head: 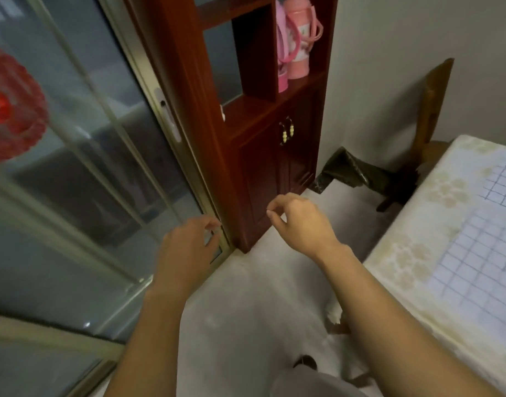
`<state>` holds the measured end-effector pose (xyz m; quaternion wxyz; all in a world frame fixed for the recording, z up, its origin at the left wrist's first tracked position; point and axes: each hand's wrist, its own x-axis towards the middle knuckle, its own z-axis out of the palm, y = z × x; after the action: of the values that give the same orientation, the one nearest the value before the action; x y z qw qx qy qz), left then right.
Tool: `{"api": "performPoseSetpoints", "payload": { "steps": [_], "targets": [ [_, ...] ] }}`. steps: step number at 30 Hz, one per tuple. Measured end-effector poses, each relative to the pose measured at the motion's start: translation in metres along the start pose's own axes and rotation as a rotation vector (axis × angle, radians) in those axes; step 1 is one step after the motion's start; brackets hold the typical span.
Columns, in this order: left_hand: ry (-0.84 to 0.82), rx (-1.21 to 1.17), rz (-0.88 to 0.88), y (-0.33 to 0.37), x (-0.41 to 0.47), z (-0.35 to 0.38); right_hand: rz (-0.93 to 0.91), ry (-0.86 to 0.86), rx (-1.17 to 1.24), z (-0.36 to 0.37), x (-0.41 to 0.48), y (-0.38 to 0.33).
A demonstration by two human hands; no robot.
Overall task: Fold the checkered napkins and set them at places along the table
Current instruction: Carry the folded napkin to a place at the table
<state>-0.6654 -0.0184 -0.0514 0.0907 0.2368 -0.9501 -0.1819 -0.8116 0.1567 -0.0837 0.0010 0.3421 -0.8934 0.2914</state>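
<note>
Both hands empty, fingers loosely curled: left hand (188, 247) and right hand (300, 222) hang over the floor by the cabinet (260, 167), I'd guess because I'm faced away from the table (403, 253), where the checkered napkins (475, 267) lie flat at right.

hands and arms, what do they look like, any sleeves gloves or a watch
The left hand and right hand are bare, and so are both arms as far as the frame shows: no sleeves, gloves, watch or bracelet. Too blurred to rule out a thin ring.
</note>
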Motion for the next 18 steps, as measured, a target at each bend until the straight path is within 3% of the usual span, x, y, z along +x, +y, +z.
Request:
{"api": "performPoseSetpoints", "payload": {
  "steps": [8,18],
  "targets": [
    [-0.065,0.042,0.19,0.044,0.165,0.029,0.113,0.044,0.026,-0.025,0.114,0.063],
    [-0.268,0.026,0.524,0.17,0.347,0.147,0.546,0.182,-0.114,-0.069,0.158,0.227]
  ]
}}
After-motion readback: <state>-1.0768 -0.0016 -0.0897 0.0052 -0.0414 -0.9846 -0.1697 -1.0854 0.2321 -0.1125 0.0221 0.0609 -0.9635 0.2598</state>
